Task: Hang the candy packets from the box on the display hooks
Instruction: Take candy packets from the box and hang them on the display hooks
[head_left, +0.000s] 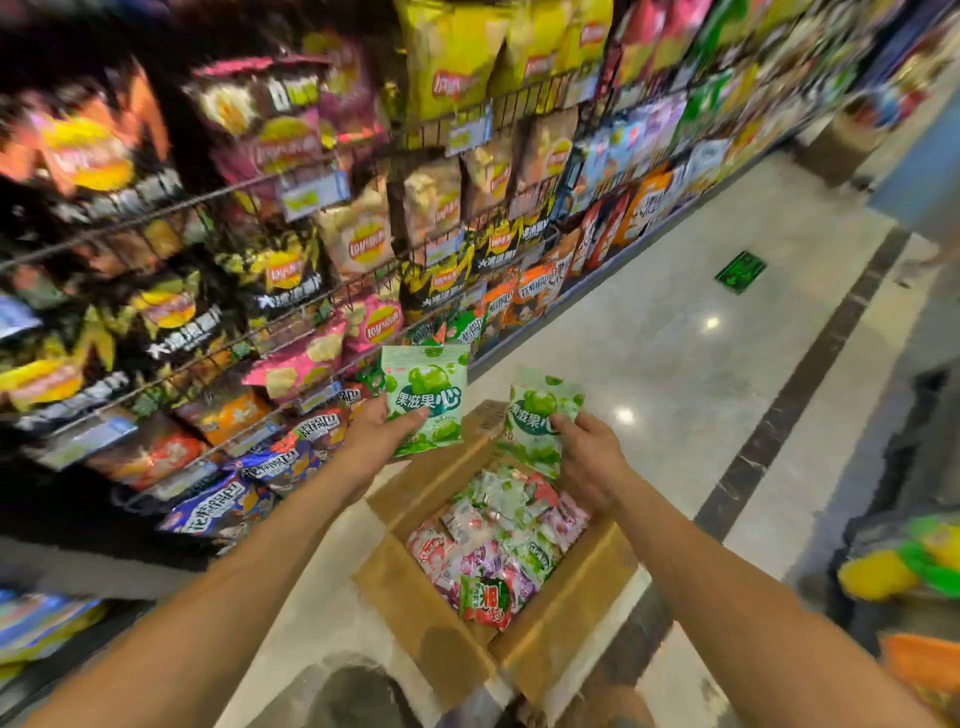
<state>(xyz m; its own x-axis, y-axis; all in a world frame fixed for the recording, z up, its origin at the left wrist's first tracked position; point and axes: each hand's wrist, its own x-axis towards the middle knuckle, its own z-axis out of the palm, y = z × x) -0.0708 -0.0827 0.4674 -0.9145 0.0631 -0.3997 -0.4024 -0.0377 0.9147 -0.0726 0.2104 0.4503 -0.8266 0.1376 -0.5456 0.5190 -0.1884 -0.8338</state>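
Left hand: my left hand (374, 434) grips a pale green plastic candy packet (426, 395) by its bottom edge. The thumb lies across the front and the fingers (415, 418) curl behind.
Right hand: my right hand (589, 460) pinches a second pale green candy packet (537, 421) low on its face, so both hands are full.
Source: the open brown cardboard box (415, 608) sits on the polished stone floor (675, 338) right under my wrists. A heap of loose candy packets (498, 535) lies inside it.
Long axis: the left packet stands nearly upright with its top edge away from my fingers. The right one leans to the right.
Which way: the wire snack rack (311, 179) lies up and to my left. A patch of hanging green packets (460, 327) shows just above the left packet.
Nearer hand: the left, I judge, since its packet already sits just below that green patch. The right is further out, over the box.
Hooks: too blurred for me to pick out a free prong.
Next move, as I judge it: raise the left packet, top edge first, towards the rack.
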